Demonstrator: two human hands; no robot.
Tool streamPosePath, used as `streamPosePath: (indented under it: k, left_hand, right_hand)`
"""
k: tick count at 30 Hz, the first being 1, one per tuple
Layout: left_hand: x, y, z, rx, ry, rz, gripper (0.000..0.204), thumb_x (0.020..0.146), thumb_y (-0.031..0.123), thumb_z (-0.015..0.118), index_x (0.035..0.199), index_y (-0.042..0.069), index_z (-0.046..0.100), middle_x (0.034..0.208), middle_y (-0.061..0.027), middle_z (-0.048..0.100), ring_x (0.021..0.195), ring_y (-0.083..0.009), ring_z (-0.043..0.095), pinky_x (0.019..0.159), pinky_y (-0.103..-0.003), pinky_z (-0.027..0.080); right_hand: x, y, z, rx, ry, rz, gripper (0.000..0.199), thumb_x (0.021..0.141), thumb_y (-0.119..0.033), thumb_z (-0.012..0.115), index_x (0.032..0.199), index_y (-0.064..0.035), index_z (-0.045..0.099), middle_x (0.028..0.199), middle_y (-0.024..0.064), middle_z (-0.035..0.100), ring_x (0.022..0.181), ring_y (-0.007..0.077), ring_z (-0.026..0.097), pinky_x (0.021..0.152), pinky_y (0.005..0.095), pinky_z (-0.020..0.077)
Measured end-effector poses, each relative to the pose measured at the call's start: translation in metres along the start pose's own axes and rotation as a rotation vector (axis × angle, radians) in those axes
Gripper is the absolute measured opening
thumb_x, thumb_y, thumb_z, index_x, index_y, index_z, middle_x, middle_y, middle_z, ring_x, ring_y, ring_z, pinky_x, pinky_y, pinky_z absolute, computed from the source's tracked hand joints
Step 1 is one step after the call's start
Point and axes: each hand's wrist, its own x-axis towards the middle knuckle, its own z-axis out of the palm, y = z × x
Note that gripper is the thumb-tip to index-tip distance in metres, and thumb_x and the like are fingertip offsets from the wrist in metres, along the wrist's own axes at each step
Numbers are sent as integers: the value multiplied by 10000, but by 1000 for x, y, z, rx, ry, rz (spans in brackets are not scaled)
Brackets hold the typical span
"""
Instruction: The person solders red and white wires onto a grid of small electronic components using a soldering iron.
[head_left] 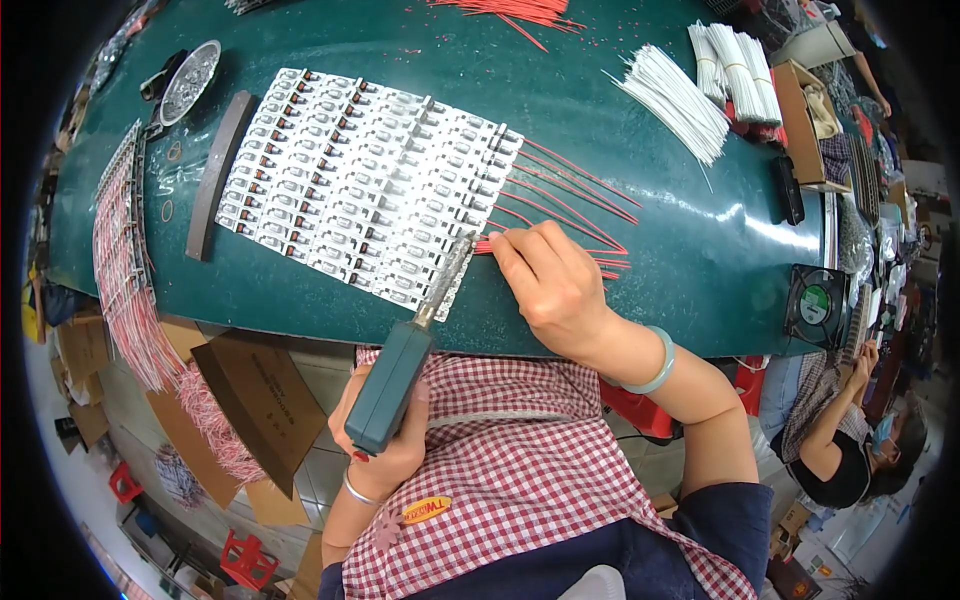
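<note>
My left hand (404, 452) is wrapped round the dark green handle of a soldering gun (390, 382), whose metal tip points up and away over the near right edge of a panel of small white circuit boards (385, 180). Close to that tip, my right hand (552, 285) pinches red wires (484, 246) against the panel's right edge. Farther up the same edge, several red wires (590, 187) run out to the right across the green table. Whether the tip touches a wire is too small to tell.
A dark grey bar (219, 175) lies along the panel's left side, with a metal dish (190, 82) beyond. Wired panels (125, 250) hang off the table's left edge. White wires (675, 105) and a small fan (816, 305) are at right. A co-worker (835, 440) sits farther right.
</note>
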Motion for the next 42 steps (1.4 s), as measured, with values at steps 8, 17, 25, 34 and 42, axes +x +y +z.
streamPosePath:
  k: [8, 17, 25, 34, 42]
  left_hand:
    - [-8, -5, -1, -89, 98, -18, 265, 822, 6, 779, 1068, -80, 731, 962, -191, 737, 815, -275, 754, 731, -321, 588]
    - [-13, -6, -5, -81, 69, -27, 254, 800, -23, 777, 1039, -88, 723, 973, -208, 729, 810, -290, 747, 714, -330, 582]
    - [-6, 1, -4, -20, 23, 3, 237, 765, -54, 778, 995, -89, 726, 964, -196, 728, 783, -300, 739, 679, -335, 576]
    - [-5, 2, -5, -3, 10, 20, 189, 765, -49, 779, 944, -80, 725, 901, -172, 708, 712, -266, 712, 603, -318, 543]
    - [-24, -13, -5, -98, 44, -68, 198, 785, -24, 779, 967, -75, 721, 890, -173, 698, 700, -283, 703, 606, -326, 542]
  right_hand:
    - [0, -1, -1, -17, -2, 6, 365, 708, 25, 693, 1067, 87, 678, 948, 132, 669, 800, 257, 634, 628, 335, 543]
    - [-3, -10, -2, 54, 59, 4, 353, 712, 48, 716, 1062, 90, 689, 927, 122, 683, 771, 249, 640, 607, 333, 540]
    - [-2, -11, -1, 41, 33, -8, 340, 723, 27, 705, 1056, 88, 682, 936, 126, 681, 765, 248, 632, 607, 331, 537]
    - [-3, -9, 2, -6, 33, -46, 295, 725, 9, 711, 1005, 100, 701, 916, 117, 647, 805, 223, 596, 586, 303, 527]
    - [-4, -10, 2, -16, 40, -46, 307, 709, 8, 713, 1000, 103, 697, 901, 116, 638, 797, 225, 593, 580, 306, 526]
